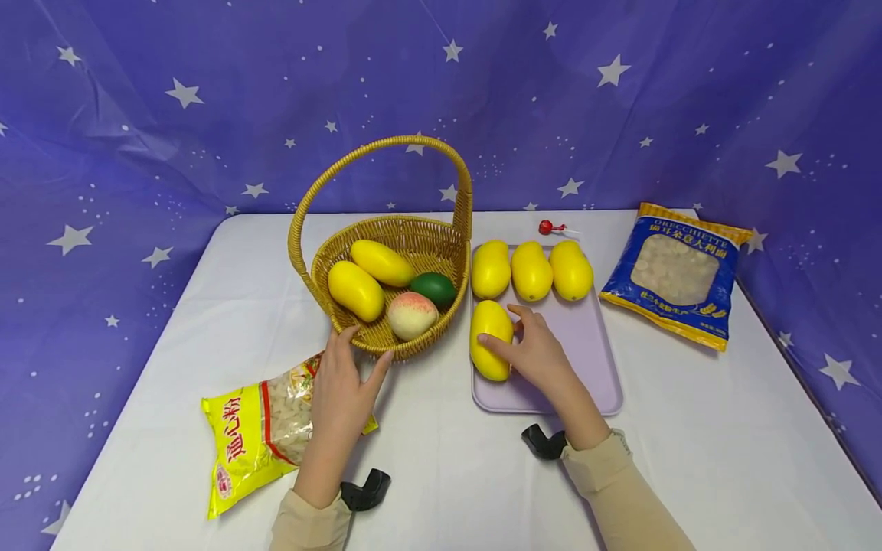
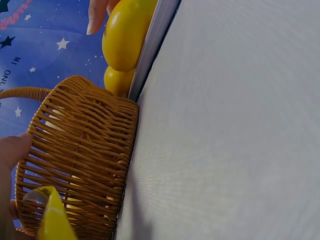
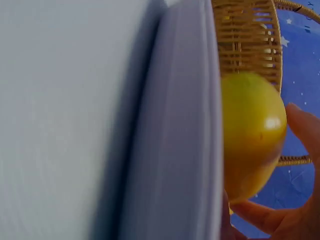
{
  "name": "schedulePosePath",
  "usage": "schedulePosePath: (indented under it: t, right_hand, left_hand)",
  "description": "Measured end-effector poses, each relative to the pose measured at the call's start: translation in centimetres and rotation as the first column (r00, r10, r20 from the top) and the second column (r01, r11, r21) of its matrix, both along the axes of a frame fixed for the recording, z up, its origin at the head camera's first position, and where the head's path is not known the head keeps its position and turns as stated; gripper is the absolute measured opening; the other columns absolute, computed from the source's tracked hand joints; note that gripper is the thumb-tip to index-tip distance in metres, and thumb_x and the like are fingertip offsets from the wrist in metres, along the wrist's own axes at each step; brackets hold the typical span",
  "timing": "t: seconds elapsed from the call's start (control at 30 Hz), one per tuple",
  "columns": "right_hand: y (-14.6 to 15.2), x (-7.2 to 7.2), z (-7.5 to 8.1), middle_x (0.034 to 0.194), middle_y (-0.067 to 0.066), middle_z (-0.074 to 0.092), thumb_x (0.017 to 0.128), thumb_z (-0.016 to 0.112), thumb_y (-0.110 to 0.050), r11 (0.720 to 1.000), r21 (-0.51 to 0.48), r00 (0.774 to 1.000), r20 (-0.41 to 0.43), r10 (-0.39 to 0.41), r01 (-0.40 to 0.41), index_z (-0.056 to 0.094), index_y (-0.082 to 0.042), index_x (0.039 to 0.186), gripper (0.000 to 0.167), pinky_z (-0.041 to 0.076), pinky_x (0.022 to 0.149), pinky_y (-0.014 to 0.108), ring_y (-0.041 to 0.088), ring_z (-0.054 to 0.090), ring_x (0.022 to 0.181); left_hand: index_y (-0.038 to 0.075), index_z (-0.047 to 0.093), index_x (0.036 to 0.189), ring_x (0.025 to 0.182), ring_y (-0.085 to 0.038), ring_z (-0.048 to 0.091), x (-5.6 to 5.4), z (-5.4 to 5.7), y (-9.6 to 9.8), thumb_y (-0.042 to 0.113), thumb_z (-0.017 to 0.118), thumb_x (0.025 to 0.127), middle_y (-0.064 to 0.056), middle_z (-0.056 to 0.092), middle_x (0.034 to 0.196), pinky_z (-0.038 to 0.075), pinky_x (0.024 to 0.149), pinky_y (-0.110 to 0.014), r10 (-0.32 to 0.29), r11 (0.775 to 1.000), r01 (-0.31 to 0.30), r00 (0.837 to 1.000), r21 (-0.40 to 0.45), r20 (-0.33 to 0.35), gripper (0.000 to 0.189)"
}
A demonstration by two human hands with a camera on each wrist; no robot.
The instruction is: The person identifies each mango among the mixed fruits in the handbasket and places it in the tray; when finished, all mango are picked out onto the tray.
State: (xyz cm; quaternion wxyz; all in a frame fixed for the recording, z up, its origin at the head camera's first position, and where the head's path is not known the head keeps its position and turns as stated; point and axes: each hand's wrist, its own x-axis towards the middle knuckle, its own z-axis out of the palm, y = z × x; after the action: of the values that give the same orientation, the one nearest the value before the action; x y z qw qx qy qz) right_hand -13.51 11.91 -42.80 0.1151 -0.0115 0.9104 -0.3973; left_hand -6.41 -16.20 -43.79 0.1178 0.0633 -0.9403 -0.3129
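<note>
My right hand [image 1: 540, 352] grips a yellow mango [image 1: 491, 321] at the front left of a lilac tray [image 1: 586, 360], thumb over its top and fingers along its right side. Three more yellow mangoes [image 1: 532, 272] stand in a row along the tray's back. My left hand [image 1: 347, 390] rests at the front rim of a wicker basket [image 1: 413, 229], thumb and forefinger spread along the edge. Inside the basket lie two yellow mangoes [image 1: 356, 291], a dark green fruit [image 1: 434, 289] and a peach [image 1: 412, 316]. The right wrist view shows the gripped mango [image 3: 252, 130] close above the tray edge.
A yellow pasta bag [image 1: 255, 436] lies partly under my left forearm. At the back right is a blue orecchiette bag [image 1: 671, 272]. A red lollipop [image 1: 547, 227] lies behind the tray. The basket's tall handle [image 1: 386, 145] arches over it.
</note>
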Motion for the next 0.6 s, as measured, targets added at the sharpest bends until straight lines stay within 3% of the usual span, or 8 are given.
schedulePosePath:
  t: [0.1, 0.23, 0.33, 0.47, 0.6]
  right_hand:
    - [0.4, -0.1, 0.4, 0.12, 0.015, 0.049, 0.079, 0.066, -0.065, 1.0, -0.004, 1.0, 0.013, 0.001, -0.001, 0.035, -0.011, 0.147, 0.093, 0.048, 0.079, 0.039, 0.025, 0.058, 0.085]
    - [0.9, -0.1, 0.9, 0.129, 0.015, 0.048, 0.082, 0.065, -0.061, 0.999, -0.03, 1.0, -0.015, -0.023, 0.022, 0.04, -0.012, 0.145, 0.084, 0.049, 0.083, 0.042, 0.027, 0.059, 0.094]
    - [1.2, 0.0, 1.3, 0.132, 0.013, 0.049, 0.084, 0.065, -0.058, 0.997, -0.064, 0.996, -0.078, -0.046, 0.041, 0.047, -0.012, 0.141, 0.076, 0.046, 0.089, 0.046, 0.031, 0.054, 0.108]
    - [1.2, 0.1, 2.3, 0.129, 0.013, 0.052, 0.087, 0.067, -0.049, 0.989, -0.147, 0.984, -0.167, -0.055, 0.031, 0.054, -0.01, 0.135, 0.063, 0.046, 0.092, 0.048, 0.033, 0.053, 0.112]
    - [0.7, -0.5, 3.9, 0.126, 0.013, 0.054, 0.089, 0.07, -0.039, 0.982, -0.188, 0.972, -0.236, -0.016, -0.03, 0.055, -0.009, 0.133, 0.056, 0.046, 0.093, 0.048, 0.032, 0.052, 0.112]
  left_hand:
    - [0.01, 0.037, 0.14, 0.131, -0.036, 0.038, 0.0, 0.0, 0.0, 0.061, 0.054, 0.09, -0.017, 0.031, 0.149, 0.035, 0.101, -0.055, -0.001, 1.0, 0.001, 1.0, 0.0, 0.001, 0.074]
    - [0.01, 0.036, 0.141, 0.132, -0.036, 0.037, 0.0, 0.1, -0.1, 0.062, 0.053, 0.09, -0.018, 0.03, 0.15, 0.034, 0.102, -0.055, -0.001, 1.0, 0.001, 1.0, 0.001, 0.008, 0.075]
    - [0.009, 0.036, 0.141, 0.134, -0.036, 0.034, 0.0, 0.1, -0.1, 0.063, 0.051, 0.09, -0.018, 0.028, 0.152, 0.032, 0.104, -0.055, -0.005, 1.0, 0.005, 1.0, 0.006, 0.014, 0.075]
    - [0.009, 0.035, 0.141, 0.135, -0.036, 0.034, 0.0, 0.1, -0.1, 0.064, 0.05, 0.09, -0.019, 0.029, 0.151, 0.032, 0.105, -0.055, -0.008, 1.0, 0.008, 1.0, 0.004, 0.019, 0.076]
    - [0.009, 0.035, 0.142, 0.131, -0.037, 0.037, 0.1, 0.1, -0.1, 0.065, 0.05, 0.09, -0.019, 0.031, 0.149, 0.033, 0.103, -0.055, -0.004, 1.0, 0.004, 1.0, 0.0, 0.03, 0.077]
